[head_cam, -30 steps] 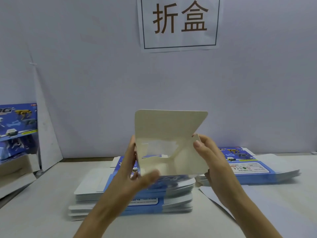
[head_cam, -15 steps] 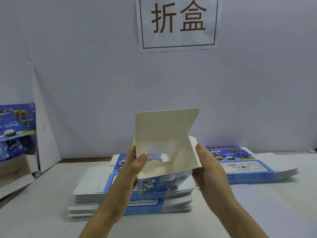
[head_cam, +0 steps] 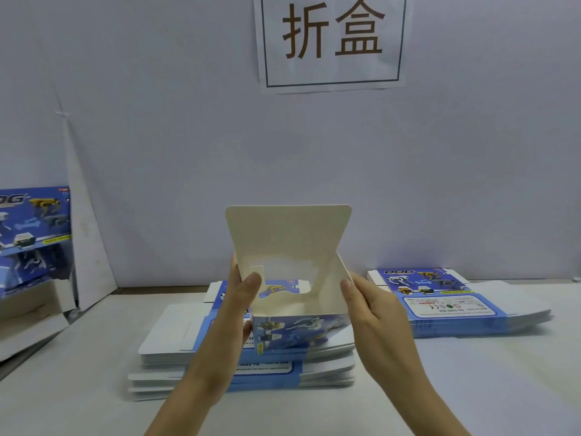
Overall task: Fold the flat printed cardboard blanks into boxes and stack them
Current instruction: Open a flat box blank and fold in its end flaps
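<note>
Nearest, the left hand (head_cam: 242,297) and right hand (head_cam: 374,313) each grip a side wall of the one half-formed box (head_cam: 298,330), thumbs over its rim. They hold it above the table (head_cam: 94,410) with the mouth open, likely so the upright lid flap (head_cam: 287,228) can be tucked down next. Just beneath lies one pile of flat blanks (head_cam: 169,335) and a second pile (head_cam: 440,298) sits right, within reach; far left are finished boxes (head_cam: 31,221), too cropped to count, and one sign (head_cam: 333,39) hangs behind.
</note>
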